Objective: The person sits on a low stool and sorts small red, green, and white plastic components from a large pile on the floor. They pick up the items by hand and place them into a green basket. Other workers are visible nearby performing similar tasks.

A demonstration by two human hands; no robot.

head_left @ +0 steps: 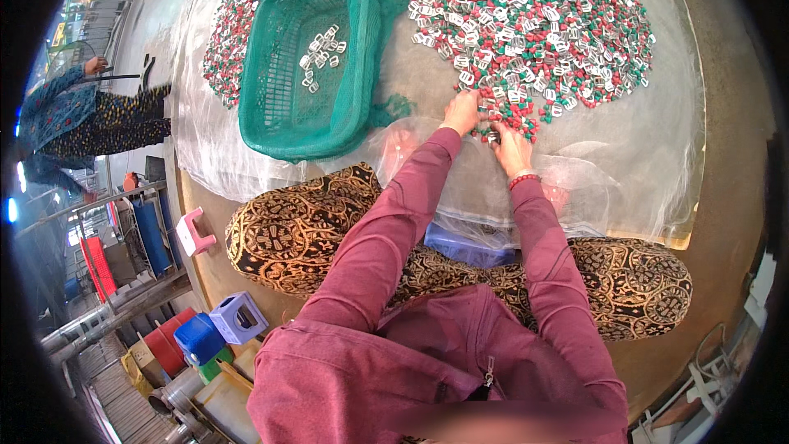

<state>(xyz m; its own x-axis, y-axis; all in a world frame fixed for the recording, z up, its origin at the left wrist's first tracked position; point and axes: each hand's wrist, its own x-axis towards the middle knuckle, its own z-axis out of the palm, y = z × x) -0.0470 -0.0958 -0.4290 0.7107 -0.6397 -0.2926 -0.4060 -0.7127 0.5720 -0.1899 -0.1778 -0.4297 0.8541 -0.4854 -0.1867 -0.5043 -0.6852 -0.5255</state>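
Observation:
A big heap of small red and green pieces mixed with white slotted buckles (534, 29) is spread over a pale translucent sheet (427, 74). At the heap's near edge, my left hand (462, 113) has its fingers drawn together and bent down by the small pieces. Just to its right, my right hand (514, 150), with a red bead bracelet at the wrist, curls its fingers over the same edge. Whatever is between the fingertips is too small and partly hidden. Left of the heap stands a green mesh-lined basket (255, 127) with several white buckles (322, 57) inside.
A second heap of the pieces (228, 41) lies beyond and left of the basket. Another person (82, 119) is at the far left. A pink stool (196, 232), a purple stool (238, 318) and a blue container (199, 339) stand at the lower left.

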